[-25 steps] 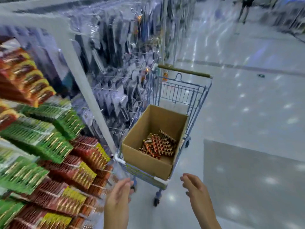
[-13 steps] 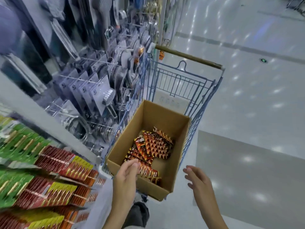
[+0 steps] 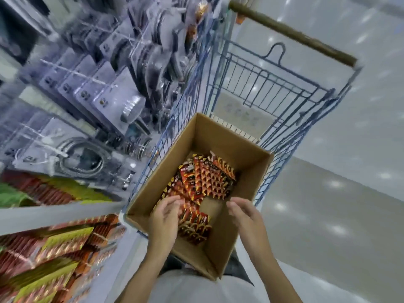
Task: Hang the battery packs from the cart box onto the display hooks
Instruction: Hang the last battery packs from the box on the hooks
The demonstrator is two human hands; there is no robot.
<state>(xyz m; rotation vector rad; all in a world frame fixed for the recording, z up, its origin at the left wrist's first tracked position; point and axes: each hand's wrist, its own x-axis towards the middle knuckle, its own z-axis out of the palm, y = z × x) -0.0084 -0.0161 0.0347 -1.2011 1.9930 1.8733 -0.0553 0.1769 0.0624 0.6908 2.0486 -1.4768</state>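
An open cardboard box (image 3: 244,149) stands in a blue wire shopping cart (image 3: 284,99). Several red and orange battery packs (image 3: 203,178) lie in a loose pile on the box floor. My left hand (image 3: 166,217) is down inside the box, its fingers loosely curved over the nearest packs; whether it grips one I cannot tell. My right hand (image 3: 244,215) hovers over the box's right side, fingers relaxed and holding nothing. Red, yellow and green battery packs (image 3: 56,248) hang on display hooks at the lower left.
A grey shelf rail (image 3: 54,215) crosses the left side above the hanging packs. Blister-packed hardware (image 3: 105,88) fills hooks on the upper left, close against the cart. The cart's brown handle (image 3: 290,32) is at the far end. Glossy shop floor (image 3: 349,171) lies to the right.
The view has tilted down and closer to the box. Both hands have moved forward from in front of the cart into the box, the left one reaching down to the packs.
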